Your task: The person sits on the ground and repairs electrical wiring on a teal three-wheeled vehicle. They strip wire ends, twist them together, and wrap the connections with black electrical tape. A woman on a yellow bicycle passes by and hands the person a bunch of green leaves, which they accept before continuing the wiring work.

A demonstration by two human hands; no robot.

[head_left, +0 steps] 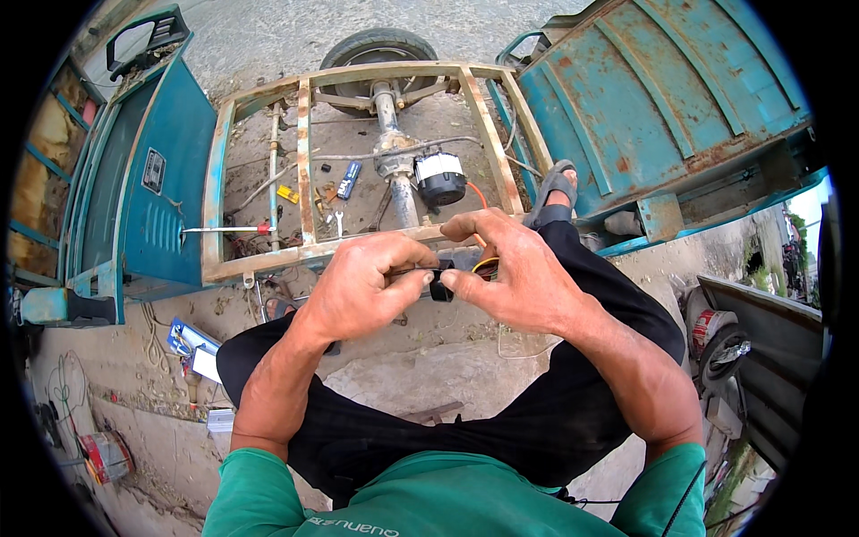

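My left hand (371, 282) and my right hand (514, 273) meet in front of the rusty frame, both closed in a pinch. Between the fingertips is a small black piece (441, 285), block-like; whether it is a connector or tape I cannot tell. My left thumb and forefinger grip its left side, while my right thumb presses its right edge. Yellow and dark wires (486, 265) loop out by my right fingers. An orange cable (479, 195) runs from behind that hand toward a black-and-white motor (440, 179) on the axle (391, 148).
The frame's near rail (286, 258) crosses ahead of my hands, with a wheel (380, 49) beyond. Inside lie a blue box (349, 180), a yellow item (287, 194) and a wrench (339, 222). Teal body panels stand left (170, 179) and right (644, 89). A screwdriver (228, 230) bridges the left side.
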